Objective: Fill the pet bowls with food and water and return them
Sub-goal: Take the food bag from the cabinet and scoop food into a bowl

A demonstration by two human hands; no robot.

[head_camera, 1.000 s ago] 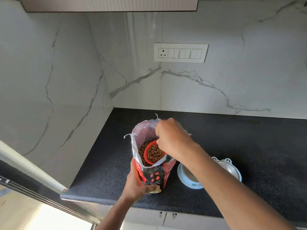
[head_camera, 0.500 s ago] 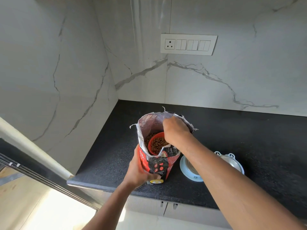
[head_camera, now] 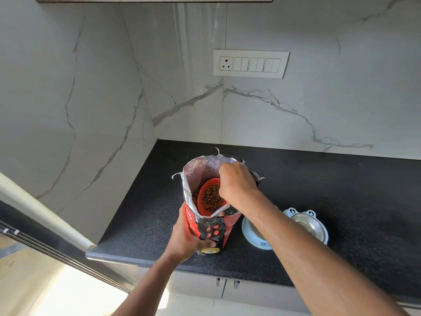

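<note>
Status: food step is underway, nothing delivered yet. The right hand (head_camera: 237,183) is reaching into the open mouth of the food bag (head_camera: 210,215) and is clenched on the rim of an orange scoop (head_camera: 210,198), which is sitting inside the bag, loaded with brown kibble (head_camera: 210,197). The left hand (head_camera: 185,238) is gripping the lower front of the bag, steadying it upright on the tabletop (head_camera: 141,224).

The pet bowl (head_camera: 303,226) is standing just right of the bag, partly hidden behind the right forearm. The visible part of its basin is showing no kibble and no water, as far as can be told; the covered part cannot be judged. Only one bowl unit is in view.

Judgement: scoop is filled, transfer to bowl is still pending; water fill and return of the bowls are also outstanding.

Materials:
- Bag: crinkled flexible film, silver foil lining inside, red and black print outside, torn ragged top edge. Likely slumping if released.
- Scoop: smooth, rigid-looking plastic, rounded cup.
- Kibble: small dry rounded pieces, loose, apt to spill.
- Bowl: shiny metal insert in a pale blue holder with two small ear-like tabs on the rim.
- Tabletop: dark speckled stone, polished.
</note>
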